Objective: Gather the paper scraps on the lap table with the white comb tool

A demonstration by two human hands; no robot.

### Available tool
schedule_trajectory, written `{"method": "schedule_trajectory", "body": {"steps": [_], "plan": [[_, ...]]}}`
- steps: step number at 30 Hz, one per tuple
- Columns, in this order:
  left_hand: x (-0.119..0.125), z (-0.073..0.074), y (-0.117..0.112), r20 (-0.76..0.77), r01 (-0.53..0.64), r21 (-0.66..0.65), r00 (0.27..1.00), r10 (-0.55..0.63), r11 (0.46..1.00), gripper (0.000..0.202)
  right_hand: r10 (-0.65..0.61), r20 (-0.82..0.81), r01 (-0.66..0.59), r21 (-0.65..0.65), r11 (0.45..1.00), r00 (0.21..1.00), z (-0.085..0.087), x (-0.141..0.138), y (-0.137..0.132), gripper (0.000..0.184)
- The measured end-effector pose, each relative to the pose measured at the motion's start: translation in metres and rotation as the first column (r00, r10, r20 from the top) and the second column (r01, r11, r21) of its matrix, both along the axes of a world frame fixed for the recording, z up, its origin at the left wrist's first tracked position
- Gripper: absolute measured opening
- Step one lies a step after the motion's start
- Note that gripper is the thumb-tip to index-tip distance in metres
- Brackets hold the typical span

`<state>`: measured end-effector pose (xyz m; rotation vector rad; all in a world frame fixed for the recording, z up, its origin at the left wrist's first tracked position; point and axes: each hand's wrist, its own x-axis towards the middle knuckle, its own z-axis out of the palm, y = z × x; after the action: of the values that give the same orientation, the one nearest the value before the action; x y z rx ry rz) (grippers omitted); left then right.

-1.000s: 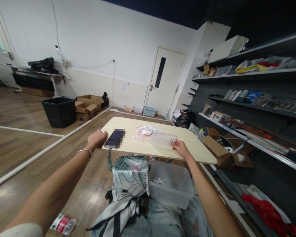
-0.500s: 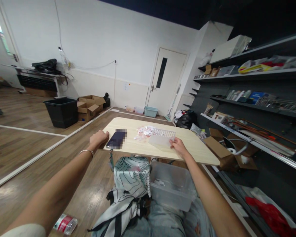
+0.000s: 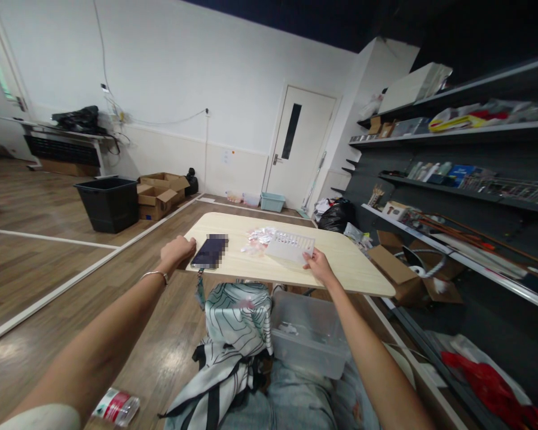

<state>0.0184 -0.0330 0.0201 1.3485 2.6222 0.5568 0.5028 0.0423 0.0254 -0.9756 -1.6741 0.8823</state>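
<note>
Since the earlier frames, our right hand point(image 3: 317, 264) has drawn the slotted plate point(image 3: 283, 249) a little toward nine o'clock, nearer the pile of white pieces point(image 3: 262, 235); our left hand has stayed put.

Reading the desk point(image 3: 347, 266) as a dial, twelve at its far edge, the plate hangs tilted about its centre, slots toward twelve, the pile just beside it at ten to eleven. The right grip is pinched on the plate's near corner at four o'clock. Our left hand point(image 3: 177, 251) lies curled at nine, beside the phone point(image 3: 205, 254); we cannot tell whether its grip closes on the edge.

To manage this well, we would judge it best to hold that corner lightly but firmly, keep the plate's tilt steady and avoid brushing the loose pieces.

Past the rim at six, the clear tub point(image 3: 311, 349) on our lap holds a few white pieces point(image 3: 287, 328). At three, the open carton point(image 3: 388, 266) contains a white roll point(image 3: 418, 270). At ten, the black bin point(image 3: 110, 206) hides its contents.
</note>
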Motion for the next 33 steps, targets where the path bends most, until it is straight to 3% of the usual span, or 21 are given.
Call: {"method": "schedule_trajectory", "body": {"steps": [11, 17, 33], "plan": [[-0.001, -0.0002, 0.0006, 0.004, -0.007, 0.009, 1.0, 0.007, 1.0, 0.069, 0.051, -0.011, -0.052, -0.038, 0.998, 0.999, 0.0051, -0.001, -0.0069, 0.053], [0.0005, 0.0031, -0.0012, 0.016, -0.003, -0.013, 1.0, 0.003, 1.0, 0.07, -0.01, -0.07, 0.006, -0.058, 0.998, 0.998, 0.0063, 0.0001, -0.0078, 0.063], [0.0007, 0.0023, -0.0014, 0.0, -0.004, -0.008, 1.0, 0.004, 1.0, 0.069, 0.062, 0.033, -0.061, -0.016, 0.998, 0.998, 0.0064, -0.0012, -0.0091, 0.057]]}}
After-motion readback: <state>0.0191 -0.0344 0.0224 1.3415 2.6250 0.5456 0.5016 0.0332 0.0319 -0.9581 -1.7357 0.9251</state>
